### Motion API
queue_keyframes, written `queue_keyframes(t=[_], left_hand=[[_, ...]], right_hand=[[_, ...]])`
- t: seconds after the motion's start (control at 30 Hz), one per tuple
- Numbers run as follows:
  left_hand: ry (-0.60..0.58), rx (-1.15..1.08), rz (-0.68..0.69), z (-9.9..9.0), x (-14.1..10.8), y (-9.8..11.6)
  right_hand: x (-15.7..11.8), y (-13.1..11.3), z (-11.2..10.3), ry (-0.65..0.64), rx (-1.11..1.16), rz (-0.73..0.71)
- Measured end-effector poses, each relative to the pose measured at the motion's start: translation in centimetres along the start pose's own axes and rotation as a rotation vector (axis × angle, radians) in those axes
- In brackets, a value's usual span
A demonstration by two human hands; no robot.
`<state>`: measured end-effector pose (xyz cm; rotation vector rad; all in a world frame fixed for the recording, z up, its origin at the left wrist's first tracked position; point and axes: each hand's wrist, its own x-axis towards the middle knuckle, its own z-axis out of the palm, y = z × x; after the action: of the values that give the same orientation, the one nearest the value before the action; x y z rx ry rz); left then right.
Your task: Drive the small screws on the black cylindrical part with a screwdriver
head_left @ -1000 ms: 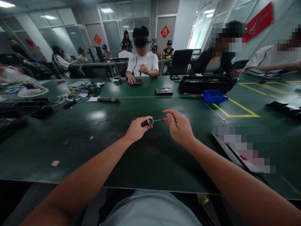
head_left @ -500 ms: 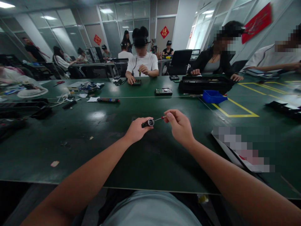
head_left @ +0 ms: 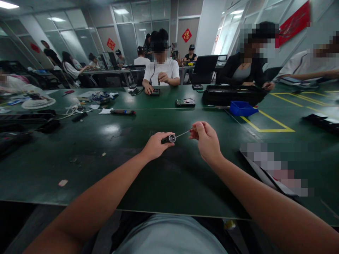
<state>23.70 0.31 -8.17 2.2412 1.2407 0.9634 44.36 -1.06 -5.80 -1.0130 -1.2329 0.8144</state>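
Observation:
My left hand (head_left: 156,145) grips a short black cylinder (head_left: 169,139) with a silvery ring at its end, which faces right. In my right hand (head_left: 208,141) is a thin screwdriver (head_left: 183,134), its red handle mostly hidden by the fingers. The metal shaft slants down to the left and its tip is at the cylinder's ringed opening. Whether the tip touches anything inside is too small to tell. Both hands are above the green table (head_left: 169,183).
A hard drive (head_left: 185,102), a blue tray (head_left: 242,108) and a black casing (head_left: 234,94) lie beyond my hands. At the left are a white fan grille (head_left: 38,102) and cables. A person (head_left: 161,72) sits opposite, working with both hands.
My right hand has moved slightly right, away from the left hand, and more of the screwdriver's shaft shows. My left hand still holds the cylinder.

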Motion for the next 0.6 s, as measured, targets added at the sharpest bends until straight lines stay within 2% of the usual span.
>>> queue_keyframes(t=[0.13,0.37,0.6], left_hand=[[0.009,0.007,-0.012,-0.13,-0.08,0.1],[0.012,0.016,-0.004,-0.01,-0.15,0.11],[0.014,0.01,0.001,-0.09,-0.17,0.3]], right_hand=[[-0.18,-0.48,-0.16,-0.002,-0.137,-0.111],[-0.41,-0.72,-0.13,-0.034,-0.25,-0.148],[-0.4,-0.56,-0.2,-0.032,-0.23,-0.154]])
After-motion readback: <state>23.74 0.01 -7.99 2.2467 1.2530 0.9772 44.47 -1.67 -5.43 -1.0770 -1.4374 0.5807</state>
